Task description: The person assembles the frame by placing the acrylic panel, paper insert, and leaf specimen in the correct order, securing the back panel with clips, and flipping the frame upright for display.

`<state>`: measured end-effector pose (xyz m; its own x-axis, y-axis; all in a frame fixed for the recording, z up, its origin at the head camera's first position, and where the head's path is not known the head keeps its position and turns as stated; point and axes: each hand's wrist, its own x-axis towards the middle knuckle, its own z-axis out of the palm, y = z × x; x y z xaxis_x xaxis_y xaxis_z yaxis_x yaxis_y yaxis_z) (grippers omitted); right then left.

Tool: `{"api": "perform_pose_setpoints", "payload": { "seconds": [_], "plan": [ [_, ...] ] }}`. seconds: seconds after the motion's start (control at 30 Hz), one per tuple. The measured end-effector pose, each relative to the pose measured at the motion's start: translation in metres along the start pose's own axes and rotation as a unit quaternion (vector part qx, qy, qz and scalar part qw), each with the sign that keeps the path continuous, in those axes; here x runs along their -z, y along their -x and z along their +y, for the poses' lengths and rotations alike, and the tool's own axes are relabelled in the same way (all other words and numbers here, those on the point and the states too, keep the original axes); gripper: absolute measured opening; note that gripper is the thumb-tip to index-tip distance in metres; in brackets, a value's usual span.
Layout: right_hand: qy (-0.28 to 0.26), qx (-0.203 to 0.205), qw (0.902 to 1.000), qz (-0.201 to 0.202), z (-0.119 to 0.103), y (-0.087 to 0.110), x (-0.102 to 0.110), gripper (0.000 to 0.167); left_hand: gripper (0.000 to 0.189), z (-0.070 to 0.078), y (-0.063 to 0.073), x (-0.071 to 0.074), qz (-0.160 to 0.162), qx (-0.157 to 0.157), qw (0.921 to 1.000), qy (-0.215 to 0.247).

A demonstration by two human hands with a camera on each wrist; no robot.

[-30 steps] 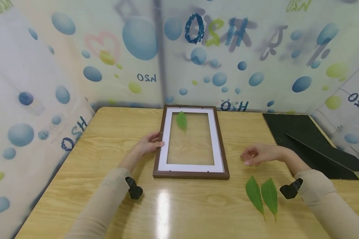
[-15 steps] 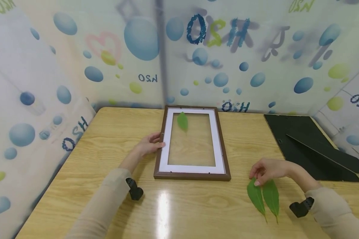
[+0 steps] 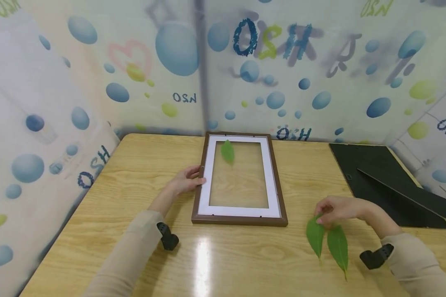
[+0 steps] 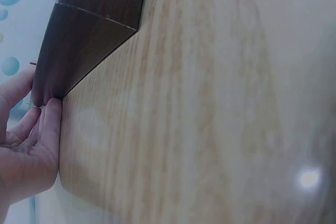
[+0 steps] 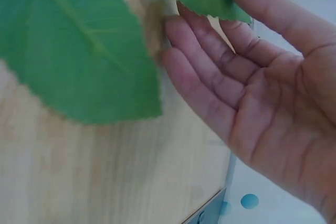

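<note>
A brown picture frame point(image 3: 240, 220) with a white mat and clear pane lies on the wooden table. One green leaf point(image 3: 228, 152) rests in its upper left part. My left hand point(image 3: 184, 181) grips the frame's left side, thumb on top and fingers along the outer edge, as the left wrist view also shows. At the right, my right hand point(image 3: 336, 210) pinches the tip of a second leaf point(image 3: 315, 237) between thumb and fingers. Beside it on the table lies a third leaf point(image 3: 338, 249), its upper end close under the hand and large in the right wrist view.
A black backing board point(image 3: 379, 173) with its stand leg point(image 3: 412, 194) raised lies at the right rear of the table point(image 3: 260, 264). A patterned curtain wall point(image 3: 223, 82) runs along the back and sides.
My right hand has come down toward the two leaves, pinched the left one and shifted it slightly up, its stem swinging left. The left hand stays on the frame.
</note>
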<state>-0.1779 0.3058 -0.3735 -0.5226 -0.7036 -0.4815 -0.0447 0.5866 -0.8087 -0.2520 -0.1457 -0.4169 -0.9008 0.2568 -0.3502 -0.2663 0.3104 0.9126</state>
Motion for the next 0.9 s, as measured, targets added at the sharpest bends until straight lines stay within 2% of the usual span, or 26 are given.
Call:
{"api": "perform_pose_setpoints", "payload": {
  "seconds": [0.2,0.37,0.47,0.67,0.77,0.8,0.9],
  "plan": [
    [-0.048,-0.045,0.9965,0.052,-0.007,0.001,0.009,0.025,0.069,-0.001,0.000,0.000,0.003,0.004,1.0000,-0.005],
    [-0.055,-0.063,0.9916,0.099,-0.013,-0.003,0.017,0.039,0.069,-0.001,0.000,0.000,0.003,0.005,1.0000,0.005],
    [-0.050,-0.063,0.9900,0.116,-0.017,-0.006,0.021,0.040,0.070,-0.001,-0.001,0.000,-0.002,0.001,0.9999,0.011],
    [-0.038,-0.045,0.9870,0.150,-0.028,-0.014,0.028,0.031,0.069,-0.001,-0.001,0.000,-0.004,-0.008,0.9997,0.024],
    [-0.041,-0.046,0.9832,0.172,-0.034,-0.019,0.031,0.031,0.070,-0.002,-0.001,0.001,-0.008,-0.011,0.9996,0.026],
    [-0.043,-0.048,0.9820,0.178,-0.036,-0.021,0.032,0.032,0.071,-0.005,-0.002,0.002,-0.011,-0.024,0.9992,0.030],
    [-0.047,-0.045,0.9781,0.197,-0.041,-0.028,0.036,0.035,0.071,-0.005,-0.002,0.002,-0.008,-0.020,0.9995,0.025]
  ]
}}
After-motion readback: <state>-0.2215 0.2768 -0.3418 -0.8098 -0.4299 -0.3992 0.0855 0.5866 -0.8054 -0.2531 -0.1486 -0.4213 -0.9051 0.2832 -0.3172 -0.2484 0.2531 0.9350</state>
